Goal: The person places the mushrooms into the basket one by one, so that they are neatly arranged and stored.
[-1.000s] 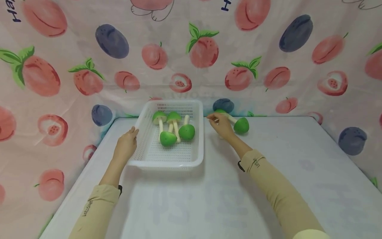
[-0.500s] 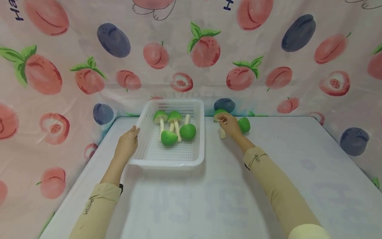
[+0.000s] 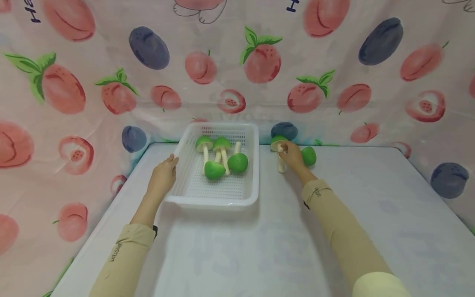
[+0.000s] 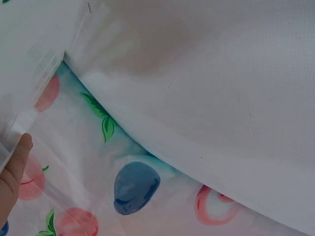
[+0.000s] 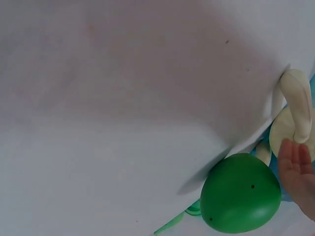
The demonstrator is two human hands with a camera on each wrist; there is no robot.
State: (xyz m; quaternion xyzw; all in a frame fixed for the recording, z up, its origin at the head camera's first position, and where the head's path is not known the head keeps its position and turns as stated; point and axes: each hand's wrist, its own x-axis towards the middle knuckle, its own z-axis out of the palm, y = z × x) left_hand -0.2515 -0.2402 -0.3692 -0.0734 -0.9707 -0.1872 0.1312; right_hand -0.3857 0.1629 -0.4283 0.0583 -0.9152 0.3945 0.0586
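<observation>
A white perforated plastic basket (image 3: pixel 211 202) stands left of the table's middle, holding several toy mushrooms (image 3: pixel 238 163) with green caps and cream stems. My left hand (image 3: pixel 161 177) rests against its left side, a straight finger (image 4: pixel 20 150) touching the outer wall in the left wrist view. To the right of the basket, my right hand (image 3: pixel 292 156) pinches the stem of a toy mushroom (image 3: pixel 281 166) just below its cap; the thumb is hidden in the right wrist view. Behind that hand lies another mushroom (image 3: pixel 309 156), its green cap (image 5: pixel 241 193) nearest the right wrist camera.
A white cloth (image 3: pixel 237 247) covers the table. Right behind the table's back edge hangs a pink fruit-print curtain (image 3: pixel 230 74), which continues down the left side.
My right hand has shifted from beside the basket onto the left mushroom's stem, and that mushroom now shows more fully. My left hand stays at the basket. The head view has turned slightly left.
</observation>
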